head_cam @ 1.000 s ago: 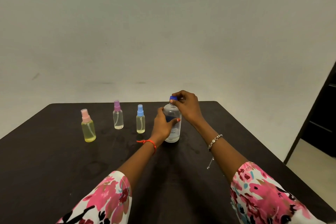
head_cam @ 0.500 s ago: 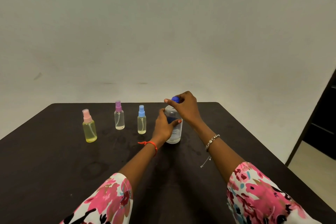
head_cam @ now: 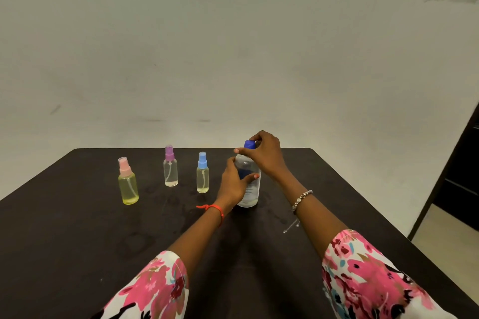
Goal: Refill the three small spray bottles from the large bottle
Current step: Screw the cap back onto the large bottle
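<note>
A large clear bottle (head_cam: pixel 251 189) with a blue cap (head_cam: pixel 249 144) stands upright on the black table (head_cam: pixel 77 241). My left hand (head_cam: pixel 233 184) grips its body from the left. My right hand (head_cam: pixel 264 154) pinches the blue cap from above and the right. Left of the large bottle stand three small spray bottles: a blue-capped one (head_cam: pixel 202 173) with yellowish liquid, a purple-capped one (head_cam: pixel 170 167) nearly clear, and a pink-capped one (head_cam: pixel 127 182) full of yellow liquid.
The table's far edge meets a pale wall (head_cam: pixel 233 46). The table's right edge drops to a light floor (head_cam: pixel 448 241) beside a dark doorway (head_cam: pixel 464 176). A thin chain from my right bracelet hangs down to the tabletop (head_cam: pixel 291 228).
My right hand's fingers have shifted around the blue cap, turning on it. My left hand keeps its grip on the bottle's body. The spray bottles have not moved.
</note>
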Demonstrator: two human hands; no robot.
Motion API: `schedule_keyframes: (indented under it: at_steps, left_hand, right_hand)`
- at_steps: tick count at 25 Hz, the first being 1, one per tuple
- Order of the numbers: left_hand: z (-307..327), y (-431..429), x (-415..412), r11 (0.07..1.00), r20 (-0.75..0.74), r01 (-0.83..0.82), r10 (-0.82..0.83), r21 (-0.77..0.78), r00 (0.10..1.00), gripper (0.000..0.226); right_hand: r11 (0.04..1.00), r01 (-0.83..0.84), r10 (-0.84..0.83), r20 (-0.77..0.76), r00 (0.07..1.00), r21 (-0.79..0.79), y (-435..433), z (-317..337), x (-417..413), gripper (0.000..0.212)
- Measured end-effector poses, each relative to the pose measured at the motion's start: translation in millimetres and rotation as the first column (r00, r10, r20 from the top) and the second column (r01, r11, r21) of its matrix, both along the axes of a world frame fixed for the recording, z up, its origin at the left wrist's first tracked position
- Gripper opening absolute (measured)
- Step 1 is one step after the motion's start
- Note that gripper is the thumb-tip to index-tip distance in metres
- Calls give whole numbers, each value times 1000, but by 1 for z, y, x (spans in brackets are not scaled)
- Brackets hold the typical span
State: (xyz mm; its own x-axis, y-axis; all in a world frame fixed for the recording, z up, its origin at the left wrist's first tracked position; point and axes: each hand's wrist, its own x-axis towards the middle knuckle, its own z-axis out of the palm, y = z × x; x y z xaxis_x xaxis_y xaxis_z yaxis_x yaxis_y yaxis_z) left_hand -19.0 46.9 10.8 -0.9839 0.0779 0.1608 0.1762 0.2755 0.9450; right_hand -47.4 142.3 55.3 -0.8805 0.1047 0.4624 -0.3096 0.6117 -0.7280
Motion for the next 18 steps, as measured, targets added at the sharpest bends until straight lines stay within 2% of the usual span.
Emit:
schedule_keyframes:
  at_steps: [4,8,13,16,18]
  left_hand:
    - [1,-2,1,1000,10,6,-6,0,1000,60]
    - [2,0,3,1000,9,3,-3,-3,1000,63]
    - [1,1,2,1000,3,-5,5,-19,1000,64]
    - [1,-1,2,1000,17,-2,2,-14,1000,62]
    - [2,-2,2,1000,24,10,-10,-5,1000,61]
  right_hand:
    - [985,-156,158,26,987,-71,5,4,6,37]
    - [983,-83,82,-16,997,-162,8,0,6,33]
    - [995,17,-21,-37,999,-96,-1,-2,4,42]
    - [992,-52,52,-4,999,-113,-2,2,6,46]
    - [980,-125,133,45,990,-157,2,6,6,40]
